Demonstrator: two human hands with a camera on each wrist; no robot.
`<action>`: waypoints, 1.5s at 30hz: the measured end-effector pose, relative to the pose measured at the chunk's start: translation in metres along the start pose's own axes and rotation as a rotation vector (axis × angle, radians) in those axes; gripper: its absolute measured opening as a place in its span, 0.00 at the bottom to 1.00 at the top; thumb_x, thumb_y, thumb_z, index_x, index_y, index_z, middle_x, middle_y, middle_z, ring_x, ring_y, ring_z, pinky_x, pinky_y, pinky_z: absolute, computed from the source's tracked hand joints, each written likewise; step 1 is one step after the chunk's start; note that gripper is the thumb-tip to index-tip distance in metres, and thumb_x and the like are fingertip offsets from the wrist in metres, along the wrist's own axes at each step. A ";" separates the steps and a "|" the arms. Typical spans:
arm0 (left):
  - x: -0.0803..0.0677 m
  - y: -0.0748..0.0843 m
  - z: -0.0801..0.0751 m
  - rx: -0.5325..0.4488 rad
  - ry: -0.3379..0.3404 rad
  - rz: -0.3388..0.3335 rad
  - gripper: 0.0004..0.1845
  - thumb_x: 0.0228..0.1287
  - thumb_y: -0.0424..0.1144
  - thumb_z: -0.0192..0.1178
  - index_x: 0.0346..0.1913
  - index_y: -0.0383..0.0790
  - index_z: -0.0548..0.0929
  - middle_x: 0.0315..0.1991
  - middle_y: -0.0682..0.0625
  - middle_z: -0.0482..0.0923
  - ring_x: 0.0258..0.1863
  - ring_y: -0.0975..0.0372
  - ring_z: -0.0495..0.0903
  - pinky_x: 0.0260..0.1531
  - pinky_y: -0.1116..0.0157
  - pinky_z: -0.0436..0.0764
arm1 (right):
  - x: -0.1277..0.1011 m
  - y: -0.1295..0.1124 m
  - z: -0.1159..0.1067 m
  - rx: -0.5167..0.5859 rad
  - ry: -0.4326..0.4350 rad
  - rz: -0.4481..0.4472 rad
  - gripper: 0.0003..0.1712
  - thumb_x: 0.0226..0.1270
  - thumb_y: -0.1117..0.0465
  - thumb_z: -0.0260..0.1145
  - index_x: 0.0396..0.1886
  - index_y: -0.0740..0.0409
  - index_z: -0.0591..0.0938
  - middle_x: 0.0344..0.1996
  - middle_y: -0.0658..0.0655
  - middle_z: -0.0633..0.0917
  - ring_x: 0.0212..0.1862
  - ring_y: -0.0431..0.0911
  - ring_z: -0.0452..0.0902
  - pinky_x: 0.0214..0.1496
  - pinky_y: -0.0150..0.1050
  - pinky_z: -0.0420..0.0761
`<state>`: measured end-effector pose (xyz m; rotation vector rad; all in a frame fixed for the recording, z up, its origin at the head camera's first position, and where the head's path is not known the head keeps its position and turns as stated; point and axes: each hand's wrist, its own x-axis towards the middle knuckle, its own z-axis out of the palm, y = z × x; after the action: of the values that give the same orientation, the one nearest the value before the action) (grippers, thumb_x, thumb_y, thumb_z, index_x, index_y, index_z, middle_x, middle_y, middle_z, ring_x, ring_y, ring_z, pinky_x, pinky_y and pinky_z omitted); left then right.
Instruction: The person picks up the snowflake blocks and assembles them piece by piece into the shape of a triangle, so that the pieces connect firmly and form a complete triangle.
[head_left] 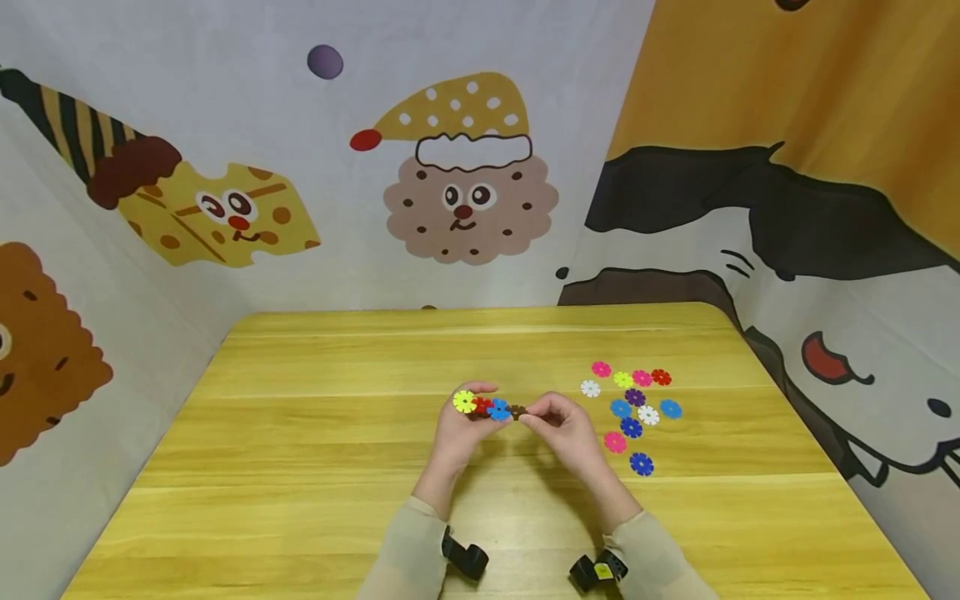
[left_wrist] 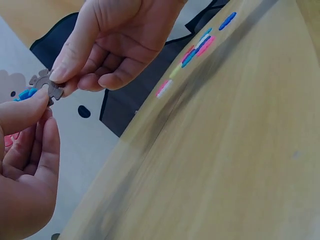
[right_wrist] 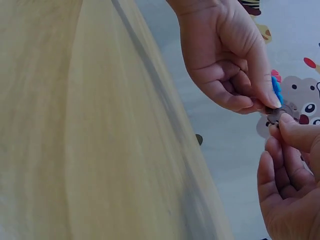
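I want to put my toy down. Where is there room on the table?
The table is bare on the whole left side and along the back edge. It is crowded on the right, where the loose flower discs lie beside the right hand.

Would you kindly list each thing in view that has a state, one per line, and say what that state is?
left hand: grips the chain
right hand: pinches the brown disc
chain: yellow, red and blue discs joined, held above the table
brown disc: held at the chain's blue end; whether it is slotted in cannot be told
loose discs: lying flat on the table, untouched
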<state>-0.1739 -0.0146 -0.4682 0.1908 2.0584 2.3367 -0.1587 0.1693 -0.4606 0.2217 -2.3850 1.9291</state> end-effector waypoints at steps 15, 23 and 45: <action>0.002 0.005 -0.009 0.014 0.054 -0.011 0.23 0.47 0.19 0.73 0.49 0.27 0.79 0.42 0.43 0.80 0.36 0.60 0.79 0.35 0.68 0.82 | -0.003 0.016 -0.077 -0.345 -0.087 -0.083 0.12 0.63 0.63 0.72 0.45 0.62 0.85 0.40 0.55 0.87 0.40 0.45 0.82 0.41 0.35 0.81; 0.003 0.008 -0.016 0.029 0.052 -0.006 0.23 0.47 0.20 0.73 0.49 0.27 0.80 0.42 0.42 0.81 0.37 0.59 0.80 0.36 0.68 0.82 | -0.017 0.023 -0.125 -0.427 -0.114 -0.007 0.15 0.64 0.64 0.71 0.48 0.67 0.83 0.37 0.55 0.85 0.38 0.43 0.80 0.40 0.33 0.81; 0.006 0.004 -0.024 0.032 0.072 -0.022 0.22 0.46 0.19 0.73 0.47 0.30 0.81 0.44 0.40 0.80 0.40 0.58 0.81 0.39 0.66 0.84 | -0.038 0.037 -0.171 -0.582 -0.356 -0.050 0.17 0.55 0.61 0.77 0.44 0.56 0.83 0.41 0.53 0.77 0.41 0.43 0.71 0.40 0.34 0.76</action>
<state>-0.1822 -0.0385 -0.4669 0.0859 2.1194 2.3328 -0.1340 0.3467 -0.4658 0.6141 -2.9999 1.1696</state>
